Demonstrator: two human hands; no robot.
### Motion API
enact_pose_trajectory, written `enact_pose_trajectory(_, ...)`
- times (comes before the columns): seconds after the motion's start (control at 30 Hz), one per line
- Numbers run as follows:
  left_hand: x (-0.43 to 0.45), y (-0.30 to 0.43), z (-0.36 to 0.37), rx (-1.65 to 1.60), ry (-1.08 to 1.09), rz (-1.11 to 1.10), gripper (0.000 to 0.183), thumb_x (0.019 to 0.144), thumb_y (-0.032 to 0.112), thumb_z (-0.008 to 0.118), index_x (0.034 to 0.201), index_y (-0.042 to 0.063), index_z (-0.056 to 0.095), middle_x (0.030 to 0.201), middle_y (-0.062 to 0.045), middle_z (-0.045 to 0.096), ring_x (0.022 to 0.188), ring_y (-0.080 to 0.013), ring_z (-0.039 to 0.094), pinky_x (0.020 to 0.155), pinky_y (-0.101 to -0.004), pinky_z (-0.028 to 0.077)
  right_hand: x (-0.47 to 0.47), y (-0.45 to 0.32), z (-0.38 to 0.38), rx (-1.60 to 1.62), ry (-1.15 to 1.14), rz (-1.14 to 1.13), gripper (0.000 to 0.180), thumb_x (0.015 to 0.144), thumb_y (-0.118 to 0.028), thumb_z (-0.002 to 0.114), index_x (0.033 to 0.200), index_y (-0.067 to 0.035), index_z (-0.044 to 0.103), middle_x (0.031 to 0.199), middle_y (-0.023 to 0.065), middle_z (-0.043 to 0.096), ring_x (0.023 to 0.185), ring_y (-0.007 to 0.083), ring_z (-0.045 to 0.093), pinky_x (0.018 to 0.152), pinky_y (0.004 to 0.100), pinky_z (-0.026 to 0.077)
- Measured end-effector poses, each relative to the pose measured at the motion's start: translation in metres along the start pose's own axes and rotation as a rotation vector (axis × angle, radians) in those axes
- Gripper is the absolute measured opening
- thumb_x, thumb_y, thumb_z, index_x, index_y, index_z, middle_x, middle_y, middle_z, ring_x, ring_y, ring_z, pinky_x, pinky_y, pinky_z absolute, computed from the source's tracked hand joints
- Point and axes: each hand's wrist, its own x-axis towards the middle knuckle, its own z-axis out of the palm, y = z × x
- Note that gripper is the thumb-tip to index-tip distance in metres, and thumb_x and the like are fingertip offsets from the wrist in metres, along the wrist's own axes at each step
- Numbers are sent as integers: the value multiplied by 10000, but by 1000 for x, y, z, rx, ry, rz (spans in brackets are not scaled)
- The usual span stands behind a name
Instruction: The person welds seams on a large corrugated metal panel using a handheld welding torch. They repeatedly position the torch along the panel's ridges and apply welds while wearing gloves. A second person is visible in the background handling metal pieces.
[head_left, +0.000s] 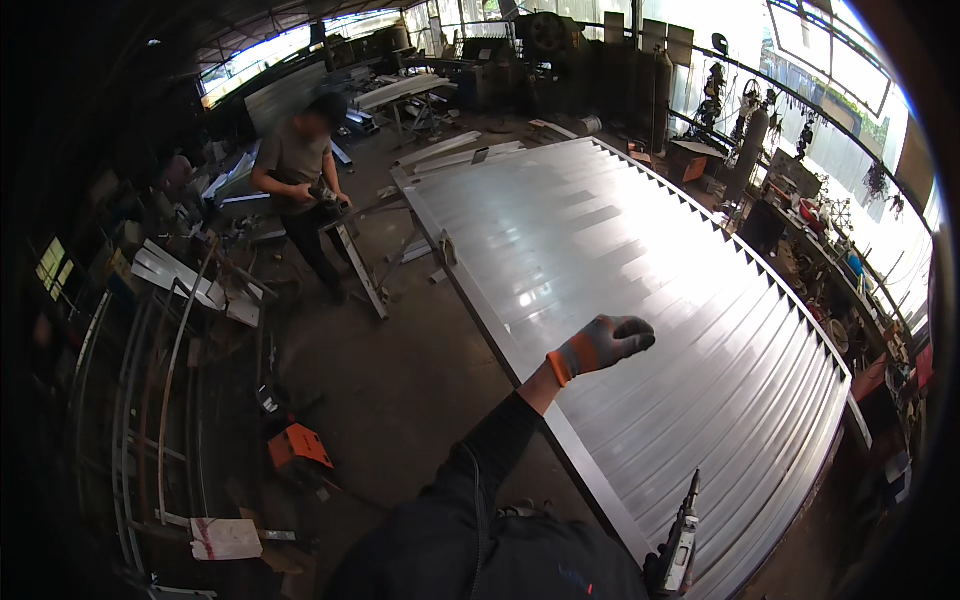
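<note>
A large panel of ribbed, shiny metal slats in a metal frame (600, 480) lies before me, raised above the floor. My left hand (604, 346), in a grey and orange work glove, is over the panel; its fingers are bent together, and no object shows in it. Whether it touches the slats I cannot tell. At the lower right, my right hand (654, 571), gloved and mostly hidden, holds a white and dark hand tool with a pointed tip (682, 536), perhaps a riveter or welding torch, tip upward near the panel's near end. A small clamp-like piece (448, 247) sits on the left frame edge.
At the upper left a person (300, 165) stands bent over a metal stand (360, 270), holding a power tool. An orange machine (300, 448) is on the floor at left, near a metal rack (161, 390). A cluttered workbench (825, 247) and a gas cylinder (754, 142) line the right.
</note>
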Motion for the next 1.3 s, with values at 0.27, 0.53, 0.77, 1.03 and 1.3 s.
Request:
enact_pose_trajectory(0.27, 55, 59, -120, -171, 401, 544, 185, 1198, 143, 626, 1170, 11, 754, 999, -48, 807, 788, -82, 563, 712, -305, 482, 5, -52, 69, -43, -20, 41, 708, 1093, -188, 805, 1710, 39, 543, 1257, 144, 813, 1039, 261, 800, 843, 372, 618)
enact_pose_trajectory(0.53, -82, -30, 47, 197, -785, -17, 544, 1089, 532, 793, 1272, 20, 789, 1116, -194, 837, 1056, -338, 795, 950, -482, 613, -7, -59, 67, -3, -39, 75, 682, 1101, -200, 797, 1691, 44, 559, 1213, 136, 804, 997, 248, 782, 814, 364, 603)
enact_pose_trajectory(0.77, -217, -3, 336, -238, -1038, 207, 786, 1003, 548, 921, 1591, 80, 690, 1380, -198, 826, 1294, -354, 765, 1117, -464, 595, -17, -47, 50, 132, -143, 48, 660, 1108, -209, 791, 1675, 48, 573, 1176, 128, 795, 961, 236, 766, 787, 357, 590)
enact_pose_trajectory(1.03, -244, 161, 527, -102, -979, 663, 619, 940, 632, 928, 1097, 62, 743, 912, -232, 795, 873, -492, 768, 818, -597, 599, -51, -6, -37, 316, -232, 134, 636, 1115, -221, 784, 1656, 53, 589, 1133, 120, 786, 919, 224, 748, 758, 349, 576)
enact_pose_trajectory(1.3, -303, 265, 633, -254, -966, 557, 651, 1019, 615, 805, 1178, -16, 818, 1037, -276, 839, 1051, -483, 821, 924, -585, 647, -63, 16, -93, 438, -271, 199, 614, 1123, -232, 776, 1637, 58, 605, 1089, 111, 776, 877, 211, 730, 728, 342, 561)
